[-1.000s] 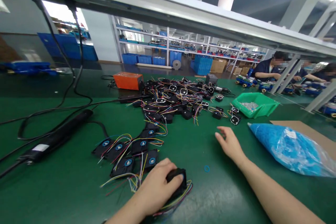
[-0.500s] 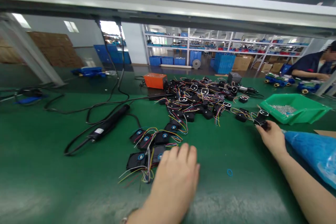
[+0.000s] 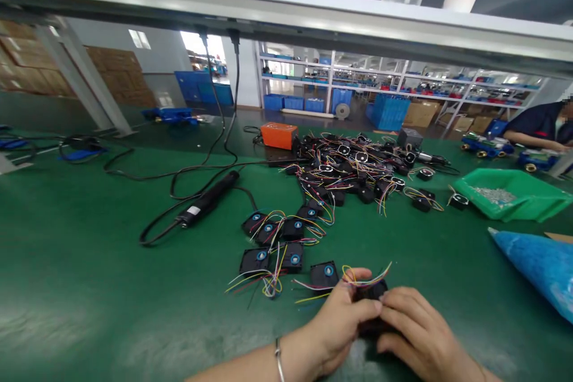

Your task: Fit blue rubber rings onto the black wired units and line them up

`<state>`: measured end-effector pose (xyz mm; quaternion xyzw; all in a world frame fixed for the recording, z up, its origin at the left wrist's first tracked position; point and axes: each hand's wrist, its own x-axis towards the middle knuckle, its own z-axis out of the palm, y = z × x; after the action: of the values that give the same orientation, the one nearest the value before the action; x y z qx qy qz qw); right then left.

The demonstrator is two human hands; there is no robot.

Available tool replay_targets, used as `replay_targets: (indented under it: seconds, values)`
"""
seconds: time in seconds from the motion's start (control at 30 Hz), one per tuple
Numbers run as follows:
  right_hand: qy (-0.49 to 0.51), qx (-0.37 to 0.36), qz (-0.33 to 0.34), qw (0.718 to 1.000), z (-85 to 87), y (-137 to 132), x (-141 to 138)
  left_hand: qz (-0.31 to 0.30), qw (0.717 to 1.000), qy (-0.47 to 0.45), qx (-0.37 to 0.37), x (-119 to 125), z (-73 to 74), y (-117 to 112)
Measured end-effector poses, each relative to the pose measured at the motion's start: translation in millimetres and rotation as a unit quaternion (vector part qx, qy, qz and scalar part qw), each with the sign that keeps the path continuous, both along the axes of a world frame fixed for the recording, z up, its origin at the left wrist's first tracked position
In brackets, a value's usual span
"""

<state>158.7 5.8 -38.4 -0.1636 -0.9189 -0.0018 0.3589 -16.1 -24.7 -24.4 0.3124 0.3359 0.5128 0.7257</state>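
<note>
Low in the middle of the head view, my left hand (image 3: 342, 316) is closed around a black square motor-like housing (image 3: 375, 291) with yellow, white and pink wires. My right hand (image 3: 418, 325) has its fingers bent against the right side of that same housing. Much of the part lies hidden behind the fingers. Just left of it rests another black housing (image 3: 324, 274) with a blue ring on its face. Further left lie several ringed housings (image 3: 254, 260) with their wires spread over the green bench.
A large pile of wired black parts (image 3: 353, 170) lies at the back, beside an orange box (image 3: 280, 136). To the left is a black corded tool (image 3: 208, 200). At right are a green bin (image 3: 528, 197) of small pieces and a blue bag (image 3: 537, 262). Another person (image 3: 537, 125) sits far right.
My right hand has come back from beside the green bin to the middle with a black housing. My left hand has shifted right and now grips it too. A ringed housing shows beside it.
</note>
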Motion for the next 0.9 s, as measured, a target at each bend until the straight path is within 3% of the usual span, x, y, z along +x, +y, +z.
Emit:
replay_targets:
  seconds: [0.07, 0.13, 0.27, 0.47, 0.63, 0.73, 0.9]
  values:
    - [0.035, -0.04, -0.014, 0.999, -2.5, 8, 5, 0.008, 1.0, -0.002, -0.002, -4, 3.6, 4]
    - [0.065, -0.104, -0.076, 0.99, -5.3, 21, 12, 0.011, 1.0, -0.012, 0.004, -8, 4.9, 9]
    - [-0.003, -0.221, -0.192, 0.956, -9.3, 48, 27, -0.002, 1.0, -0.006, -0.004, -11, 2.7, 16]
    - [-0.101, -0.294, -0.195, 0.93, -7.5, 65, 39, -0.013, 0.999, 0.012, -0.034, -7, 1.8, 21]
    - [-0.005, -0.317, -0.199, 0.927, 2.3, 49, 32, -0.022, 0.998, 0.0, -0.059, -6, -0.7, 24]
    - [0.08, -0.293, -0.152, 0.941, 9.5, 25, 16, -0.034, 0.998, -0.004, -0.06, -5, -4.0, 26]
    - [0.083, -0.23, -0.115, 0.963, 9.1, 1, -13, -0.045, 0.998, -0.012, -0.043, -1, -6.6, 30]
